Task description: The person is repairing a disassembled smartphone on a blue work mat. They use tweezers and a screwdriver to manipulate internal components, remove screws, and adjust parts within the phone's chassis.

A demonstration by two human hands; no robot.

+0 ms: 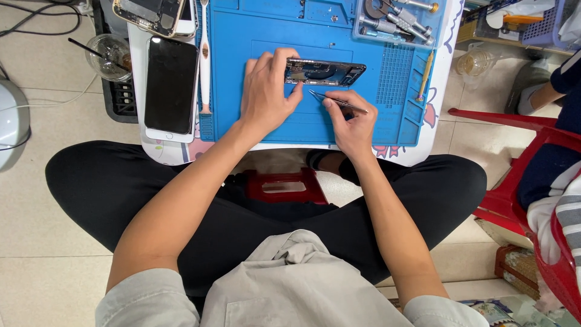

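An opened phone body [330, 72] with bare inner parts lies on a blue work mat [260, 36]. My left hand [266, 91] rests on its left end, fingers over the top edge and thumb at the lower edge, holding it down. My right hand [354, 121] sits just below the phone and pinches thin metal tweezers [336, 101]. The tweezer tips point left toward the phone's lower edge, near my left thumb.
A dark phone screen [171, 85] lies left of the mat, beside a long white tool [204, 60]. Another phone part [154, 13] is at the top left. Screwdrivers fill a tray [396, 21] at the top right. A glass cup [112, 56], red chair [520, 181] and another seated person [563, 85] are nearby.
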